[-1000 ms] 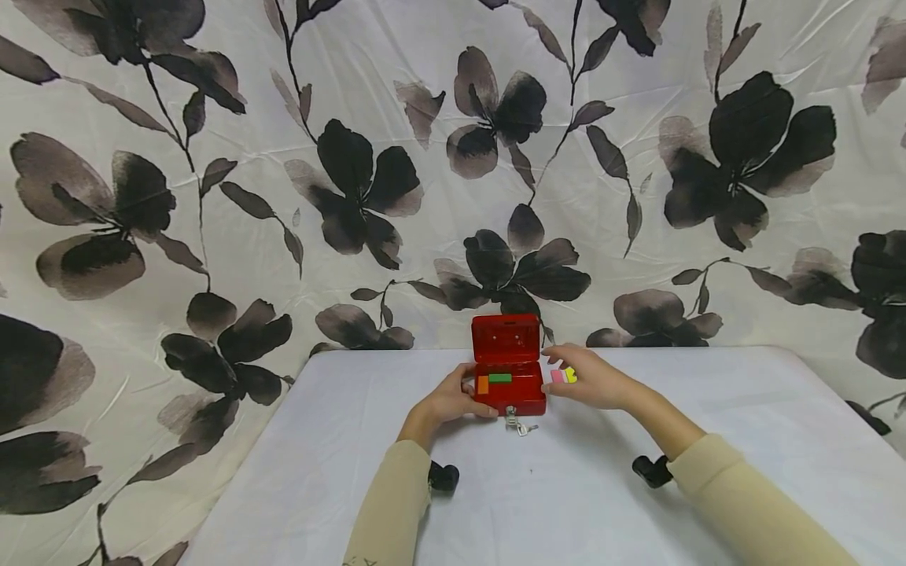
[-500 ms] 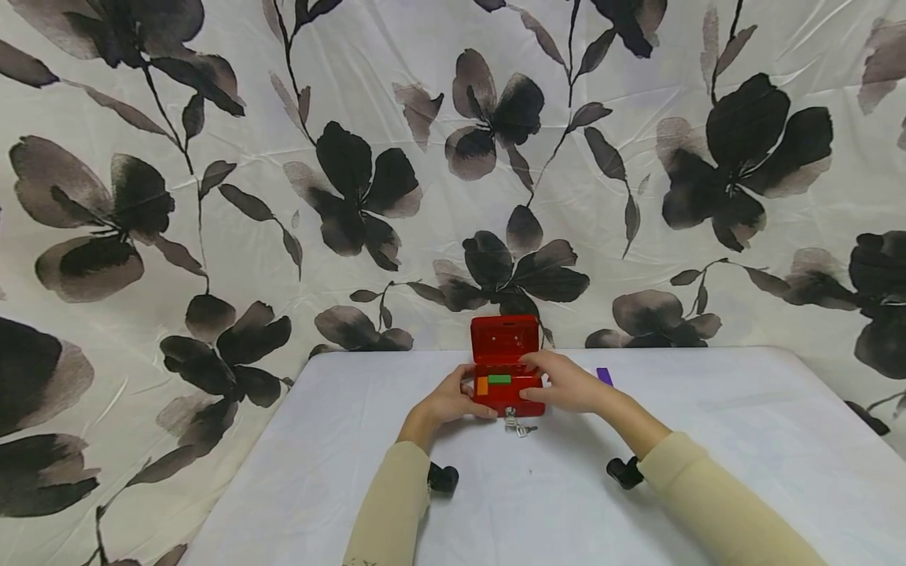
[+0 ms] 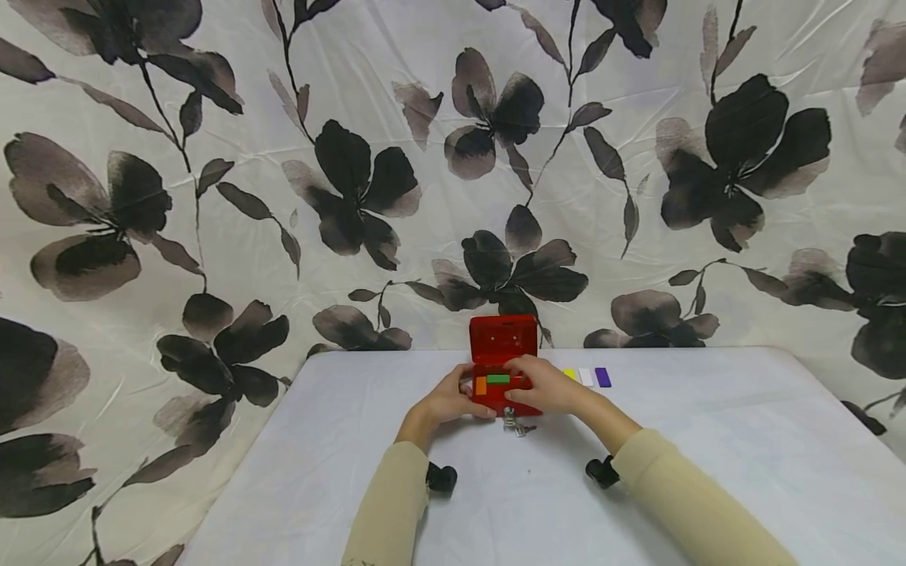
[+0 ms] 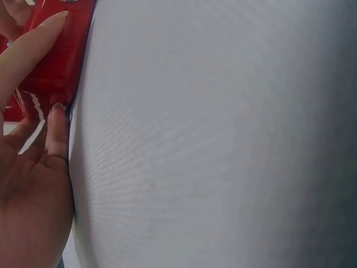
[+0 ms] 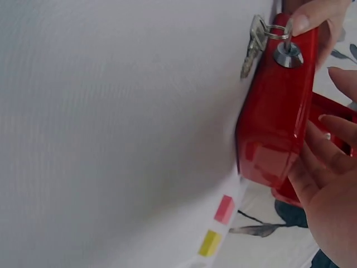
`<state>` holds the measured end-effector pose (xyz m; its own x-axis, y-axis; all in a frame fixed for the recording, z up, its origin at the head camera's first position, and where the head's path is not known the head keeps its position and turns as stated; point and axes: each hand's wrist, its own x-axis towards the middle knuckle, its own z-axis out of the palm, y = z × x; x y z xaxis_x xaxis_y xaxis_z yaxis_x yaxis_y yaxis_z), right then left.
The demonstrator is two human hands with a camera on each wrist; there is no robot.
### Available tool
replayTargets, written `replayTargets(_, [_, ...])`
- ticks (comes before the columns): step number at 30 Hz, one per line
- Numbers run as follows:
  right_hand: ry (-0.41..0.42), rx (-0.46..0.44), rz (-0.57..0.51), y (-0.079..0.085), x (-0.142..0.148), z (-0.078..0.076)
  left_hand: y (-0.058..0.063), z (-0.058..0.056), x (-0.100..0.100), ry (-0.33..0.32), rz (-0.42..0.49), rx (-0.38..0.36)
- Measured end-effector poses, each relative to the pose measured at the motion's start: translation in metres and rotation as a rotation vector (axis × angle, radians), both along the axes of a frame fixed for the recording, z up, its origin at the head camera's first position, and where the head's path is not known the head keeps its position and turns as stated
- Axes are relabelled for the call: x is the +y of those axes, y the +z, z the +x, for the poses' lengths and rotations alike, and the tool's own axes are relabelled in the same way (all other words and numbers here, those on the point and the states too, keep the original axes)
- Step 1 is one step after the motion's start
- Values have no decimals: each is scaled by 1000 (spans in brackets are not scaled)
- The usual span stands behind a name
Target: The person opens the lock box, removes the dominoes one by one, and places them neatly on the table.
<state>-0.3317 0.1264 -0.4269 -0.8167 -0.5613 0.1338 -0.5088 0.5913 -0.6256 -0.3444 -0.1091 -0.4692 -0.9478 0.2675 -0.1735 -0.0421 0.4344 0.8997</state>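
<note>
A red cash box (image 3: 505, 339) stands with its lid raised, a green block (image 3: 499, 379) and an orange block (image 3: 481, 385) inside. My left hand (image 3: 447, 395) grips its left side, the thumb lying along the front wall. Over the right part of the opening is my right hand (image 3: 545, 387), thumb and fingers apart; no block shows between them in the right wrist view. Keys (image 5: 254, 42) hang by a ring from the lock (image 5: 288, 54) on the front.
Right of the box lie a pink block (image 5: 225, 209), a yellow block (image 3: 570, 373), a white block (image 3: 585, 377) and a purple block (image 3: 602, 377). All are on the white table (image 3: 495, 511). A floral cloth (image 3: 425, 196) hangs behind. Black wrist cameras sit under both sleeves.
My right hand has moved left from beside the pink and yellow blocks to over the box. White and purple blocks have come into view behind it. My left hand keeps its grip.
</note>
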Motion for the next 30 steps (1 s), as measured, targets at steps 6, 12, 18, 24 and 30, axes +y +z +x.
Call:
replayTargets(6, [-25,-25,2,-5,-11,-3,1,1,-1,-5,1,2])
replayTargets(12, [-22,-32,11,-10,-21,-8,1,2,-2,-6,-14,6])
replayTargets(18, [-18,-34,27,-12,-28,-14,2,1,-2,-17,10,14])
replayTargets(24, [-70,-64,50,-13,-35,-18,2,-1,-2,-33,29,17])
replayTargets(30, [-124,-82,89,-15,-41,-20,0,-1,-2,-31,23,10])
